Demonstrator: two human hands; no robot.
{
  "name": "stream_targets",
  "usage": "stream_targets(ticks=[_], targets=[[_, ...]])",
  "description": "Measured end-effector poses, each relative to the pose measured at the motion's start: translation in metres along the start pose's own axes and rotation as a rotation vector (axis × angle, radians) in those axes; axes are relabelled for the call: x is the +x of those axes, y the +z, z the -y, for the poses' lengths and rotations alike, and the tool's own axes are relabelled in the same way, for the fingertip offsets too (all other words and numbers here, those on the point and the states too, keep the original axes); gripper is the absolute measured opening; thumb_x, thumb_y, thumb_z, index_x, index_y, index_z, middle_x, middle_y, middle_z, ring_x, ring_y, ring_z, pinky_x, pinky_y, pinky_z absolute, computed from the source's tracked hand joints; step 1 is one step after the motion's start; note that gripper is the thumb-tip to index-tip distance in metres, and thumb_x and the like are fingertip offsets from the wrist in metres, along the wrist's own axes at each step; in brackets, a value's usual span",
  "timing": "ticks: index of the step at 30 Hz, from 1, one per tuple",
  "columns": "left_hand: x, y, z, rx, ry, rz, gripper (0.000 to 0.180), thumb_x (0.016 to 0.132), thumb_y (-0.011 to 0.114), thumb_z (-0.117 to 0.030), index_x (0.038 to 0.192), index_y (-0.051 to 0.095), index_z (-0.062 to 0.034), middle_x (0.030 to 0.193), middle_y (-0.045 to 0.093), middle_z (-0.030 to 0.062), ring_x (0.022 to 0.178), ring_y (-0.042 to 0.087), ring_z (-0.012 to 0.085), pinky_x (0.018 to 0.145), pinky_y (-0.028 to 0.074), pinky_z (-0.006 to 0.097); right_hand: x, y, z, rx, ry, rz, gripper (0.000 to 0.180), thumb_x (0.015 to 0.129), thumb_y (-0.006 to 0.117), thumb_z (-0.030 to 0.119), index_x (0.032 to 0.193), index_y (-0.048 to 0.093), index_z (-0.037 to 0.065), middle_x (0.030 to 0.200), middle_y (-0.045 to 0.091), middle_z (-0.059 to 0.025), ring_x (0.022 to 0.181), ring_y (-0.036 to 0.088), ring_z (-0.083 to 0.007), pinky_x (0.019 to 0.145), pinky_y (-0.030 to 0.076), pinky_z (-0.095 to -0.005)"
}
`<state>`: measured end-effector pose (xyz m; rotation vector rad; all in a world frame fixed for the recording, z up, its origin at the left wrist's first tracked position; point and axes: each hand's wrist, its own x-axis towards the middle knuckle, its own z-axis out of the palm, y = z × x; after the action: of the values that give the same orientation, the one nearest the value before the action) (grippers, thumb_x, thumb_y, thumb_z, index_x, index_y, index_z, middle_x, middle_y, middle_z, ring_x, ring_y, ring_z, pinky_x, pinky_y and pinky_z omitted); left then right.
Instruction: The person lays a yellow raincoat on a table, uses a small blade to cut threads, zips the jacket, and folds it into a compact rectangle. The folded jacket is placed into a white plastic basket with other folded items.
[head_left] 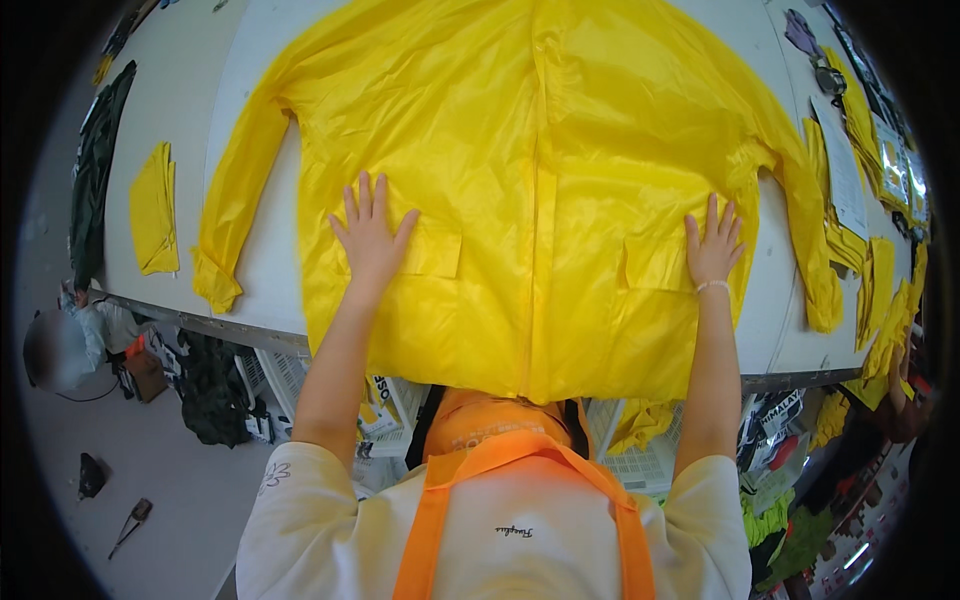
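Tally: shiny yellow long-sleeved jacket (430,130), one. Rectangular yellow pocket flaps (435,253), two. Bare left hand (372,242), one; bare right hand (712,256), one. Thin pale bracelet (712,285), one. Folded yellow fabric bundle (150,215) at bench's (272,245) left, one.

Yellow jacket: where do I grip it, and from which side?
Probably the bottom hem, pinched either side of the front strip, coming from the near side. The yellow jacket lies spread flat, and its hem reaches the table's near edge, leaving fabric to pinch; the left hand and right hand lie flat higher up.
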<state>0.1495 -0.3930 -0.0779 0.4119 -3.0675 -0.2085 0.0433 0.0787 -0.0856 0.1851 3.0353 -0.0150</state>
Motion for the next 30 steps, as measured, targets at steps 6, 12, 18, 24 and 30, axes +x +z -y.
stream_targets(ticks=[6,12,18,24,30], targets=[[0.052,-0.032,-0.104,-0.457,0.015,0.086,0.046,0.083,0.057,-0.044,0.108,0.057,-0.0059,0.096,0.062,0.0148,0.091,0.059,0.0306,0.079,0.045,0.041,-0.010,-0.042,0.137,0.812,-0.152,-0.001,0.030,0.081,0.065,0.022,0.103,0.061,0.003,0.096,0.061,-0.0144,0.087,0.059,-0.0291,0.079,0.046,-0.0360],[0.099,0.013,-0.148,-0.477,0.058,0.413,0.037,0.086,0.054,-0.037,0.081,0.062,-0.0011,0.073,0.065,0.0132,0.068,0.063,0.0272,0.062,0.049,0.039,-0.022,-0.011,0.221,0.939,-0.106,0.071,0.020,0.078,0.067,0.016,0.086,0.065,-0.002,0.078,0.063,-0.0168,0.069,0.061,-0.0285,0.064,0.049,-0.0347],[0.103,0.019,-0.138,-1.204,-0.166,0.709,0.031,0.089,0.054,-0.025,0.068,0.055,-0.0008,0.055,0.056,0.0068,0.046,0.054,0.0122,0.045,0.042,0.027,-0.028,-0.002,0.224,1.145,-0.103,0.079,0.016,0.078,0.067,0.014,0.081,0.065,-0.001,0.073,0.062,-0.0143,0.061,0.059,-0.0240,0.058,0.047,-0.0322],[0.095,0.030,-0.131,-1.255,-0.088,0.671,0.029,0.093,0.050,-0.024,0.073,0.052,-0.0037,0.059,0.055,0.0022,0.048,0.051,0.0072,0.045,0.041,0.021,-0.028,-0.006,0.232,1.179,-0.053,0.123,0.016,0.075,0.070,0.011,0.078,0.063,-0.003,0.068,0.058,-0.0119,0.058,0.057,-0.0194,0.056,0.046,-0.0295],[0.092,0.026,-0.139,-1.257,-0.063,0.560,0.020,0.093,0.050,-0.018,0.082,0.051,-0.0020,0.060,0.055,0.0013,0.050,0.051,0.0064,0.046,0.041,0.020,-0.018,0.013,0.229,1.179,-0.070,0.116,0.019,0.075,0.069,0.011,0.084,0.062,-0.004,0.071,0.061,-0.0142,0.060,0.060,-0.0206,0.058,0.048,-0.0295]])
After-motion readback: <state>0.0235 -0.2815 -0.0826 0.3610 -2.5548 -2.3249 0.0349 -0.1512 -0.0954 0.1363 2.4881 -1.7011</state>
